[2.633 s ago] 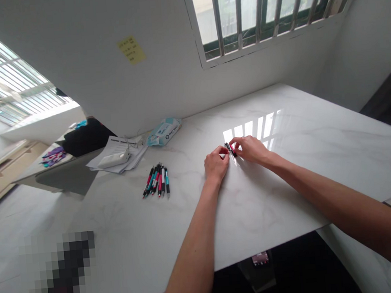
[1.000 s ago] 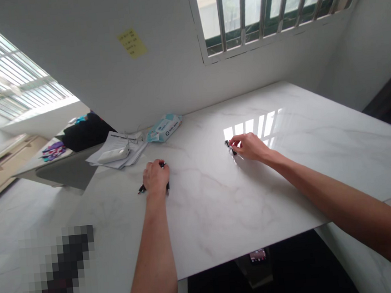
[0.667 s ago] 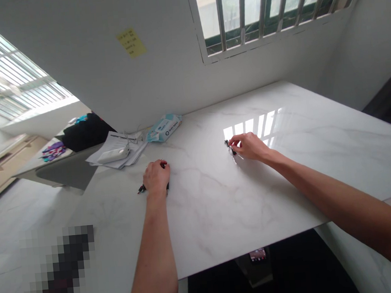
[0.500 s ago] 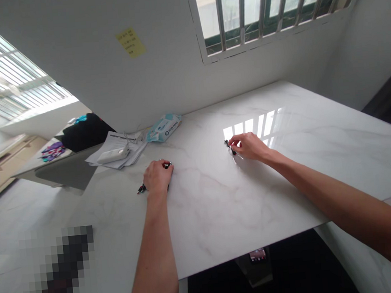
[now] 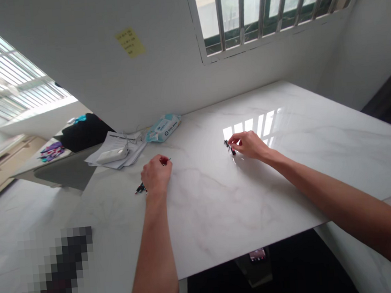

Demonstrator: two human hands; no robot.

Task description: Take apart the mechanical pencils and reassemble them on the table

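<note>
Head view, left hand (image 5: 156, 173): fingers curled; whether they grip anything cannot be told.
Dark pens (image 5: 140, 188): partly hidden beneath it, ends showing nearside.
Right hand (image 5: 248, 145): thumb and finger pinched on a small pen bunch (image 5: 233, 150).

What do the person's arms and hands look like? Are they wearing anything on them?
The left arm and right arm show no sleeves here. The left hand and right hand have no gloves. I see no watch, bracelet or rings.
</note>
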